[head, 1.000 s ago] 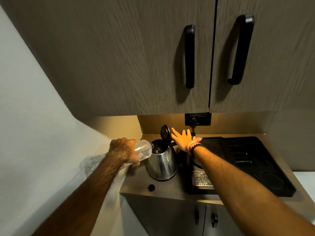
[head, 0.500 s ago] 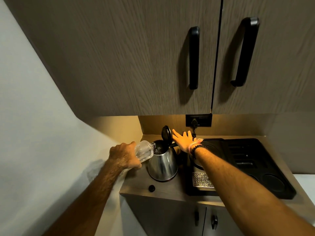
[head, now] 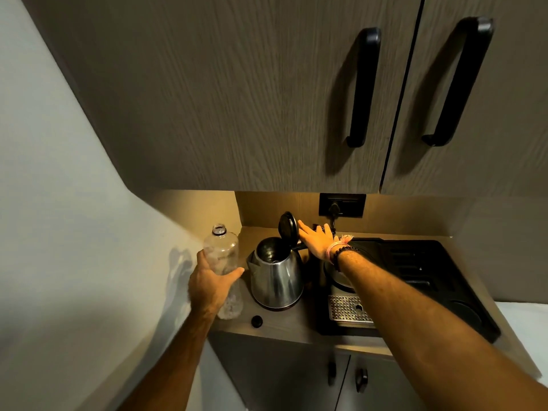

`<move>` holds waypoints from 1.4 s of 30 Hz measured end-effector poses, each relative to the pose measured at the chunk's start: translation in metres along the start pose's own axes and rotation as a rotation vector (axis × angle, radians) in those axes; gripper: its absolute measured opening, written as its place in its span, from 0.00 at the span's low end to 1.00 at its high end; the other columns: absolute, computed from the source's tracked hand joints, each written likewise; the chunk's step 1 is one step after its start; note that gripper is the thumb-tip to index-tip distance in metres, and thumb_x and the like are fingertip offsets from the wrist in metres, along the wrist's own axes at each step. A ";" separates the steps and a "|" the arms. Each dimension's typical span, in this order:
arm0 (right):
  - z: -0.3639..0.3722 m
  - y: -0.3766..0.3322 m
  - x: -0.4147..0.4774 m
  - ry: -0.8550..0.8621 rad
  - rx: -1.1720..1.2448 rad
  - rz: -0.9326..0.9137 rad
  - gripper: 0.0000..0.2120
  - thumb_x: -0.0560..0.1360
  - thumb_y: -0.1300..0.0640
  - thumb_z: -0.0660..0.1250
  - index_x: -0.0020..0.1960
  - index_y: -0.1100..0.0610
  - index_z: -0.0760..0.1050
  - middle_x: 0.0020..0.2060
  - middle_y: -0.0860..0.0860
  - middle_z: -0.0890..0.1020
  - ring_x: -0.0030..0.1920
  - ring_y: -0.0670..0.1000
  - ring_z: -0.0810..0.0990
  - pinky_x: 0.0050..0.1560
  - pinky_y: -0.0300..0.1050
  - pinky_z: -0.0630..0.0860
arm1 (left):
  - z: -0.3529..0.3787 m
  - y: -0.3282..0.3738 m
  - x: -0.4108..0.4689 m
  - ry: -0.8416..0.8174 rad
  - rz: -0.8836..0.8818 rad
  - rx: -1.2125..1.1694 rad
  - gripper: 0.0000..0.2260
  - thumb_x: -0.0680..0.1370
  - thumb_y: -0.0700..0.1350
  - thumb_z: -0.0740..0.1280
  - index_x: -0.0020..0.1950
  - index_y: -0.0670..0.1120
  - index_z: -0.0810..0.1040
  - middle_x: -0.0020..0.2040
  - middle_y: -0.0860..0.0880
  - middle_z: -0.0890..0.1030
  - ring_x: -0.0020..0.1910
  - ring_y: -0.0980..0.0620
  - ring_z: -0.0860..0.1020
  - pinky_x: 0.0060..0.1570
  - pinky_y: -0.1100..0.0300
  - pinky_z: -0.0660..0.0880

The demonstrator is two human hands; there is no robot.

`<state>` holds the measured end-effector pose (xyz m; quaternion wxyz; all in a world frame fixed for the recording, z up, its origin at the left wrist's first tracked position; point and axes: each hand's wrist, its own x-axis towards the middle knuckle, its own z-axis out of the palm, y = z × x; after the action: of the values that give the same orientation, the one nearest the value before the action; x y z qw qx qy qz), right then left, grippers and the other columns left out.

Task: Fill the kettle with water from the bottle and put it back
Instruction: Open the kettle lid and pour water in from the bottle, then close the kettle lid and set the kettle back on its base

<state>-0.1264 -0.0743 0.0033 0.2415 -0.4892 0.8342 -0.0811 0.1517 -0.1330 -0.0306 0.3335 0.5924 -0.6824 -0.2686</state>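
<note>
Across the upper half of the head view we see two wood-grain cabinet doors [head: 237, 99] with black handles [head: 363, 87], overhanging a small counter [head: 284, 324] at lower centre. On the back wall under them a dark socket [head: 342, 204] holds a plug. A black tray [head: 439, 280] fills the counter's right side, with a perforated metal grille [head: 348, 308] at its near left end. A small black cap [head: 256, 321] lies on the counter near its front edge.

At centre we see the steel kettle [head: 277, 275] standing upright, its spout toward frame left and its lid [head: 288, 228] tipped up. Our right hand [head: 317, 241], fingers spread flat, rests against the back of that lid; the forearm crosses over the tray. Just left of the kettle, our left hand [head: 212, 284] wraps the clear bottle [head: 224, 262], thumb and fingers curled around its middle. The bottle's long axis runs nearly vertical, open neck upward, base at the counter's left edge.
</note>
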 end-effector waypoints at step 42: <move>0.005 0.002 0.006 -0.033 0.080 -0.027 0.48 0.63 0.20 0.38 0.79 0.38 0.42 0.81 0.49 0.47 0.80 0.63 0.39 0.65 0.76 0.24 | 0.013 0.027 -0.047 0.073 0.546 0.063 0.14 0.75 0.42 0.74 0.59 0.40 0.83 0.56 0.43 0.84 0.50 0.47 0.83 0.50 0.56 0.80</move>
<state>-0.1275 -0.0782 -0.0040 0.2736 -0.4916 0.8194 -0.1097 0.1280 -0.0826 -0.0248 0.3994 0.4059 -0.8124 -0.1256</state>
